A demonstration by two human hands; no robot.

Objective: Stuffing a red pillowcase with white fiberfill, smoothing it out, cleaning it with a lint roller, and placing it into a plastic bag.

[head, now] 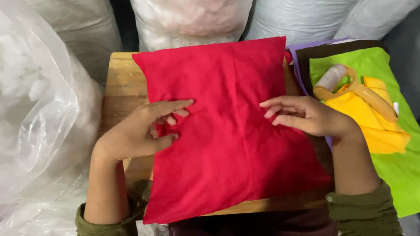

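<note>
A flat red cushion cover (228, 132) lies spread over a small wooden table (121, 83). My left hand (139, 132) rests on the cover's left edge, fingers bent and pressing the cloth. Resting on the right side of the cover is my right hand (310, 115), fingers loosely spread and pointing left. Neither hand grips anything. Both forearms wear olive green sleeves.
A big clear plastic bag of white stuffing (3, 107) fills the left. More stuffed plastic sacks (195, 3) stand behind the table. To the right lie a green cloth (410, 162), folded yellow cloth (378, 123) and a roll of tape (332, 77).
</note>
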